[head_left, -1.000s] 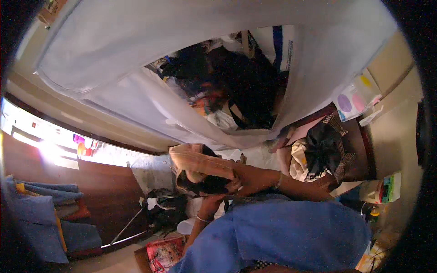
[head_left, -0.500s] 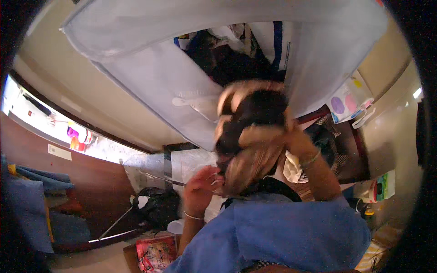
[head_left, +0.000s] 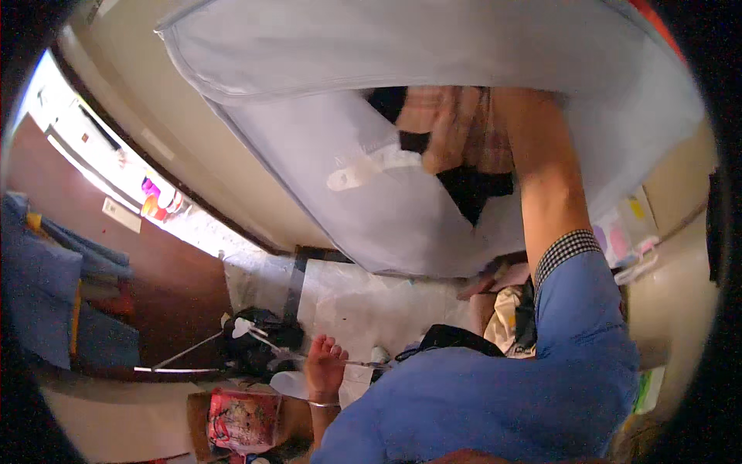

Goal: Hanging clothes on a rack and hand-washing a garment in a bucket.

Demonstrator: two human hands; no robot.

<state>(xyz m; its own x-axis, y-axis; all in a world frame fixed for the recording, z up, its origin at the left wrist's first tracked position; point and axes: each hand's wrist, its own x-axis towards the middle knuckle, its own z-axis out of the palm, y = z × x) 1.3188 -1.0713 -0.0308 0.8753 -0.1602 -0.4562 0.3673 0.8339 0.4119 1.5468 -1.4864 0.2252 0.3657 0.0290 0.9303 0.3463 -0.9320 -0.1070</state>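
My right arm reaches up into the opening of a pale grey fabric wardrobe, its hand hidden behind the upper flap. Beside that forearm, a brown-pink plaid garment with black parts shows inside the opening. I cannot see how the right hand grips it. Low at the centre is my left hand, with a pale band at the wrist and fingers curled in. A thin rod-like thing shows on both sides of this hand and seems to be held in it; its kind is unclear.
A black bag lies on the floor at left, near a red patterned packet. Blue cloth hangs at the far left by a brown door. A white bag with coloured dots hangs at right, above cream cloth.
The plaid garment has gone from in front of me up into the wardrobe opening, and my right arm has stretched up after it. My left hand is lower. The view has shifted.
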